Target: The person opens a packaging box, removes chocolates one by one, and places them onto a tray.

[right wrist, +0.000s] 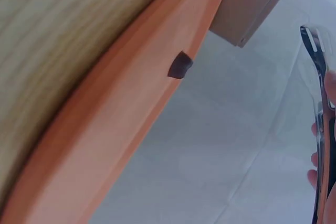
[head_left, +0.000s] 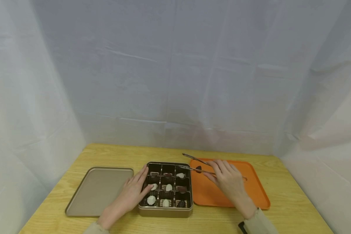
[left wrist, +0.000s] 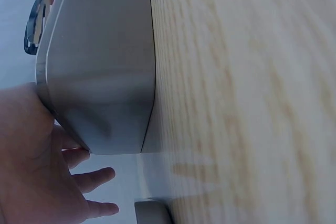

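Note:
My left hand rests along the left rim of a square metal box, its fingers extended and its thumb over a left compartment. Nine compartments divide the box, most bearing a chocolate: a round white one at the near left, a white one in the middle, a dark one at the near right. At the far left compartment only the dark liner shows. With my right hand I hold metal tongs, spread apart, nothing between their tips, above the box's far right corner. A dark chocolate lies on the orange tray.
A flat metal lid lies left of the box, and the orange tray is close against its right side. All stand on a wooden table. White sheeting hangs behind and at both sides.

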